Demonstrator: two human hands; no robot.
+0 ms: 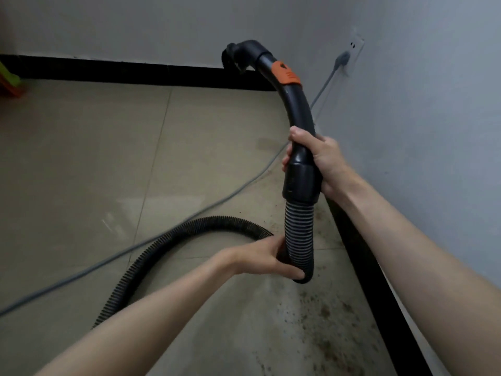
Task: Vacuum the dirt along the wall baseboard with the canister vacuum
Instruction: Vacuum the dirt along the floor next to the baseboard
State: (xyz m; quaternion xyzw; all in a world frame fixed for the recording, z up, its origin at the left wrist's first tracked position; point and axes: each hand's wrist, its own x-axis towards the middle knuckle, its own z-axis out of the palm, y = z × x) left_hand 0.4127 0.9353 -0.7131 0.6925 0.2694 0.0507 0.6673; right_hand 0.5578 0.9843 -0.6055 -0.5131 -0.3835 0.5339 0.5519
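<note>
hands on the vacuum hose

fingers of the right hand point(320, 158) curl round the smooth, curved black plastic handle point(299, 118), just above its collar. the left hand point(267, 257) grips the ribbed, flexible hose point(298, 234) where it bends sharply below that collar. an orange slider point(286, 73) sits on the handle's upper curve, and the nozzle end point(238, 57) is raised in the air before the wall. the hose loops away over beige floor tiles point(81, 158). brown, gritty dirt point(330, 321) lies scattered beside the glossy black baseboard point(374, 280). a grey cord point(162, 237) runs to a wall socket point(352, 52).
</note>
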